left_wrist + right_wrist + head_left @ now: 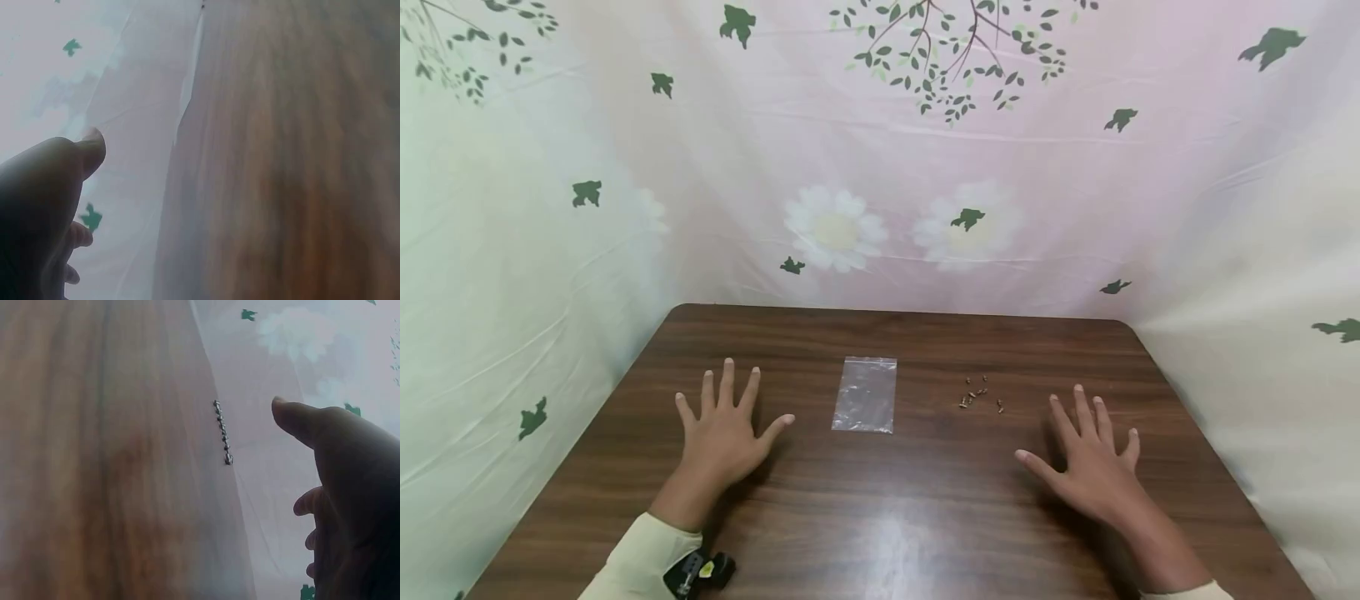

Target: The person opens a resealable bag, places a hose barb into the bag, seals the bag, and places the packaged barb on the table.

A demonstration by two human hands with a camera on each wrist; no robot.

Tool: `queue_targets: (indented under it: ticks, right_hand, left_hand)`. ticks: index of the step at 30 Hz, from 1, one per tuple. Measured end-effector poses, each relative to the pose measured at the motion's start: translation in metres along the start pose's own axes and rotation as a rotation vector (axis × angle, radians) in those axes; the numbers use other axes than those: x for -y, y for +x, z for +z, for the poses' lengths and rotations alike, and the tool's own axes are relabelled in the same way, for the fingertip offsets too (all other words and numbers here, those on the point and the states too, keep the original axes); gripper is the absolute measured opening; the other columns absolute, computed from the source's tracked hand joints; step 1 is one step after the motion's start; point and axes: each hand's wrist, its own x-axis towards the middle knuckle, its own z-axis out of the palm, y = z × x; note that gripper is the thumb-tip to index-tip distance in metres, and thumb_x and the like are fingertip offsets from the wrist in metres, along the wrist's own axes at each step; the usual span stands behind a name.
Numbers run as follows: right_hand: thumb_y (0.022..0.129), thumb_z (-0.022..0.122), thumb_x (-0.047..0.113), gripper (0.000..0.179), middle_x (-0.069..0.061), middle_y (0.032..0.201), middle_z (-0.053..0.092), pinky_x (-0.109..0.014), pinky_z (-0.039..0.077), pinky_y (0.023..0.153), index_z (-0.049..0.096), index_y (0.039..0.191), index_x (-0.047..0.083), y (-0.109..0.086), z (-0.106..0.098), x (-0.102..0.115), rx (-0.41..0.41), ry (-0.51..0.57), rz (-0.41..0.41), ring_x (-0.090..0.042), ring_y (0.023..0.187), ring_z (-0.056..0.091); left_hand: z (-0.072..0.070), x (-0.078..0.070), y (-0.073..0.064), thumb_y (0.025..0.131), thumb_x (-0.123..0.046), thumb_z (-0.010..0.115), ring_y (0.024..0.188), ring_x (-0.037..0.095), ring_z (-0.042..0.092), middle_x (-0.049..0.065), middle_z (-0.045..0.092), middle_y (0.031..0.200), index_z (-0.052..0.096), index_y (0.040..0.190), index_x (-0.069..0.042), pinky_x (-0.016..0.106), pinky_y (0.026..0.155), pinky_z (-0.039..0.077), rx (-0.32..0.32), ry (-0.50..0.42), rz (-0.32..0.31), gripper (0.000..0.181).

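Observation:
A flat, clear zip-top plastic bag (865,395) lies near the middle of the table, its seal edge facing the back. To its right, several small metal screws (972,395) are loosely scattered; in the right wrist view these screws (223,432) line up low along the tabletop. My left hand (722,437) is palm down with spread fingers, left of the bag and holding nothing. On the other side, my right hand (1093,467) also has its fingers spread and holds nothing, nearest to the screws.
The brown wood-grain table (880,517) has rounded back corners. A pale fabric backdrop (880,158) with printed leaves, birds and flowers encloses it at the back and both sides. A black strapped device (700,571) sits at the left sleeve cuff.

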Motion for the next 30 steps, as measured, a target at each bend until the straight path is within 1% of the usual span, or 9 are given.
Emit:
queue_targets:
  ticks: [5, 8, 11, 15, 20, 26, 30]
  right_hand:
    - [0.099, 0.060, 0.075, 0.108, -0.025, 0.183, -0.010, -0.096, -0.003, 0.110, 0.018, 0.176, 0.011, 0.011, 0.001, 0.012, 0.009, 0.019, -0.014, -0.059, 0.166, -0.005]
    - [0.099, 0.059, 0.075, 0.106, -0.027, 0.182, -0.004, -0.096, 0.001, 0.110, 0.022, 0.175, 0.010, 0.018, 0.000, 0.022, 0.015, 0.036, -0.020, -0.060, 0.165, 0.000]
    - [0.099, 0.060, 0.075, 0.105, -0.028, 0.182, 0.002, -0.095, 0.005, 0.112, 0.025, 0.174, 0.010, 0.027, -0.001, 0.033, 0.006, 0.068, -0.023, -0.059, 0.165, 0.006]
    - [0.100, 0.062, 0.072, 0.102, -0.029, 0.181, 0.009, -0.091, 0.012, 0.114, 0.029, 0.173, 0.009, 0.041, 0.001, 0.048, -0.017, 0.123, -0.032, -0.056, 0.165, 0.011]
    - [0.103, 0.066, 0.061, 0.091, -0.028, 0.181, 0.015, -0.089, 0.019, 0.113, 0.035, 0.170, 0.008, 0.061, 0.005, 0.066, -0.030, 0.178, -0.060, -0.056, 0.164, 0.016]
    - [0.106, 0.067, 0.051, 0.080, -0.028, 0.177, 0.027, -0.086, 0.025, 0.112, 0.041, 0.167, 0.006, 0.091, 0.016, 0.083, -0.027, 0.227, -0.095, -0.057, 0.161, 0.023]
    - [0.106, 0.069, 0.049, 0.078, -0.027, 0.174, 0.034, -0.084, 0.026, 0.113, 0.045, 0.164, 0.004, 0.108, 0.021, 0.095, -0.033, 0.251, -0.120, -0.056, 0.160, 0.027]
  left_hand:
    - [0.004, -0.009, 0.009, 0.098, -0.089, 0.040, 0.165, 0.061, 0.010, 0.027, 0.005, 0.182, 0.022, 0.176, -0.016, 0.090, 0.121, -0.003, 0.001, 0.004, 0.020, 0.108]
    - [0.006, -0.014, 0.015, 0.098, -0.088, 0.042, 0.165, 0.060, 0.011, 0.027, 0.005, 0.183, 0.023, 0.175, -0.016, 0.089, 0.121, -0.003, -0.001, -0.004, 0.031, 0.107]
    - [0.009, -0.020, 0.021, 0.099, -0.088, 0.042, 0.165, 0.060, 0.011, 0.026, 0.006, 0.183, 0.025, 0.175, -0.015, 0.089, 0.122, -0.003, 0.010, -0.021, 0.044, 0.107]
    - [0.014, -0.028, 0.029, 0.099, -0.087, 0.041, 0.166, 0.059, 0.009, 0.026, 0.004, 0.183, 0.025, 0.175, -0.015, 0.088, 0.122, -0.004, 0.051, -0.041, 0.048, 0.106]
    - [0.020, -0.037, 0.041, 0.100, -0.085, 0.041, 0.166, 0.059, 0.009, 0.026, 0.003, 0.183, 0.027, 0.174, -0.015, 0.088, 0.122, -0.003, 0.086, -0.072, 0.054, 0.103]
    - [0.029, -0.042, 0.054, 0.102, -0.084, 0.039, 0.166, 0.059, 0.006, 0.026, -0.001, 0.183, 0.025, 0.175, -0.015, 0.088, 0.122, -0.004, 0.166, -0.127, 0.041, 0.101]
    - [0.034, -0.046, 0.065, 0.102, -0.083, 0.039, 0.167, 0.058, 0.005, 0.026, 0.000, 0.183, 0.025, 0.175, -0.015, 0.089, 0.121, -0.004, 0.175, -0.150, 0.052, 0.101]
